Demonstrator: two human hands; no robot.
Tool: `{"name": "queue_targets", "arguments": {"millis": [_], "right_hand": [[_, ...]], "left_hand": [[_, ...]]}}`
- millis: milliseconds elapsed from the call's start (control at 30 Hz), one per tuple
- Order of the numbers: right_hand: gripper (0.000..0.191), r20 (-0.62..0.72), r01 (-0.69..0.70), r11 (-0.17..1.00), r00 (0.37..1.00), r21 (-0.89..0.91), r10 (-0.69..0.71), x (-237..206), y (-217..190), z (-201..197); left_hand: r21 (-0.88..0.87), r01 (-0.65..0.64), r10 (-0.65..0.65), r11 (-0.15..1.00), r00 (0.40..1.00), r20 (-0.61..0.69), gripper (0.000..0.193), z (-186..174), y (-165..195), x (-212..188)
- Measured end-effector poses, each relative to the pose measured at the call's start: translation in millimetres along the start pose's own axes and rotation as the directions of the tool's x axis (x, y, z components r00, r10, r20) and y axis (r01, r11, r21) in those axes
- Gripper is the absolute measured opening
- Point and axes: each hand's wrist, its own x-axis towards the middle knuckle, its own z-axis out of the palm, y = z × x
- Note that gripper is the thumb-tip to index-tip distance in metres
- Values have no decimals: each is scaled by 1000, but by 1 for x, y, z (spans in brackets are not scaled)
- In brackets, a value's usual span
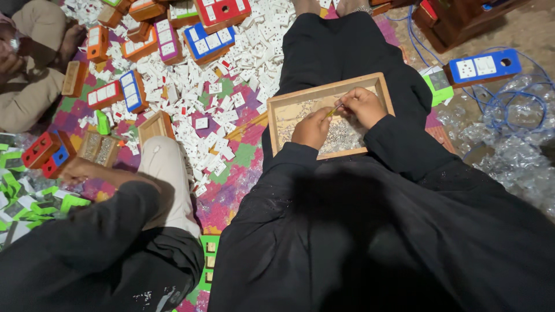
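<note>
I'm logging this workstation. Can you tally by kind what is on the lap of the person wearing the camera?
Wooden tray: 1
Hands: 2, left hand and right hand
Thin yellow stick between the hands: 1
Heap of small metal parts in the tray: 1, pieces too small to count
Total: 5
</note>
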Motion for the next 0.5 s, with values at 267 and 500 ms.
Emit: {"name": "queue_targets", "arguments": {"millis": [267, 500], "right_hand": [[9, 40, 56, 997, 998, -59, -53, 2, 4, 0], [8, 39, 19, 995, 999, -97, -15, 5, 10, -4]], "left_hand": [[25, -28, 28, 999, 999, -24, 28, -1, 3, -3], [7, -1, 1, 1000, 1000, -6, 26, 0, 2, -1]]}}
